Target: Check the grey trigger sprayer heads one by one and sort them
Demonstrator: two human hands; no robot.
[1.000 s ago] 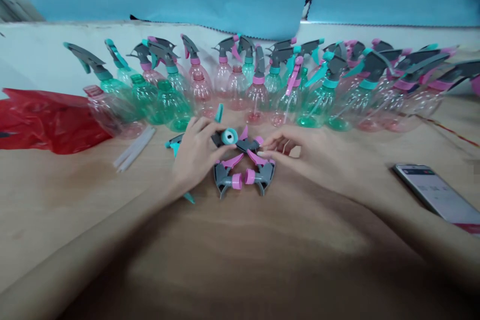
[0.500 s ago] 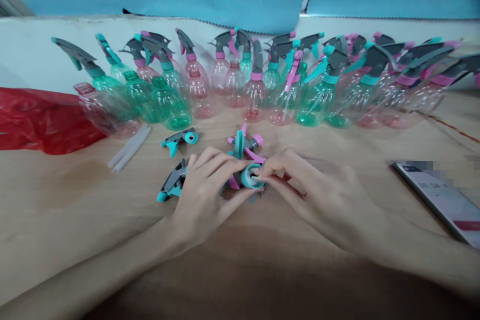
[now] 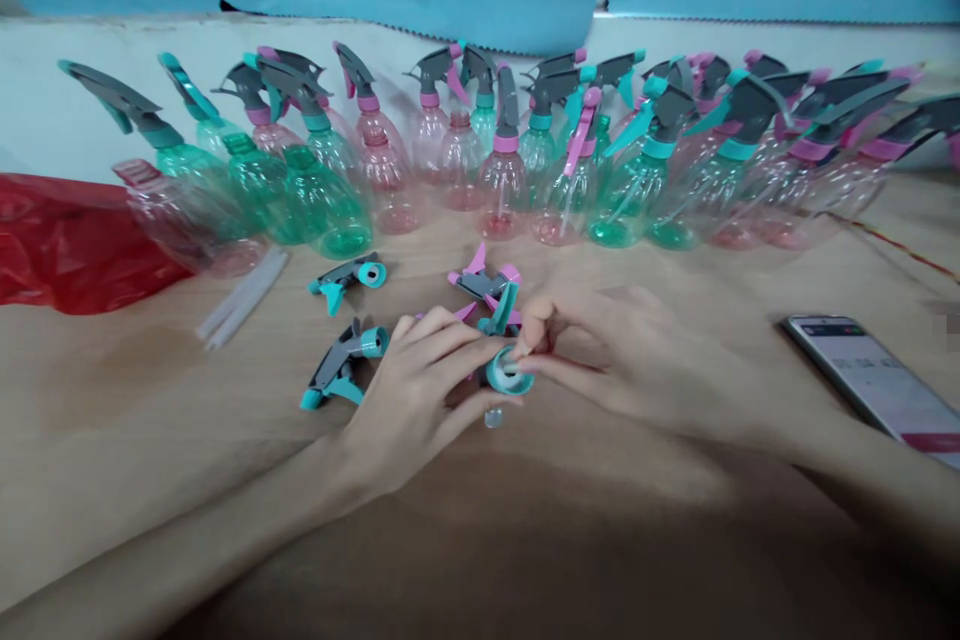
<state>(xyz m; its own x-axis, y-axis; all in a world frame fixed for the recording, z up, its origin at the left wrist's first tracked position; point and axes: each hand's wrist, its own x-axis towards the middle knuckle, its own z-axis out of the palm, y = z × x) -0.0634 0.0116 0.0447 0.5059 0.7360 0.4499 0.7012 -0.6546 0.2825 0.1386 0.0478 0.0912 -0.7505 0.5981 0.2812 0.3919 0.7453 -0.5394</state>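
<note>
My left hand (image 3: 420,390) is wrapped round a grey and teal spray trigger head (image 3: 504,360), its teal screw cap facing me. My right hand (image 3: 622,360) pinches at that same cap with thumb and fingertips. A small grey piece (image 3: 492,417) lies on the table just below the cap. Two more teal trigger heads (image 3: 349,275) (image 3: 341,365) lie to the left of my left hand. Pink trigger heads (image 3: 484,285) lie just behind my fingers.
A long row of pink and green plastic spray bottles (image 3: 495,170), several with trigger heads fitted, stands along the back of the wooden table (image 3: 150,420). A red plastic bag (image 3: 67,250) and white dip tubes (image 3: 240,298) lie at the left. A phone (image 3: 874,385) lies at the right.
My left hand carried the teal trigger head from the pile back toward me. My right hand came over and closed its fingertips on the cap. The view has tilted up slightly.
</note>
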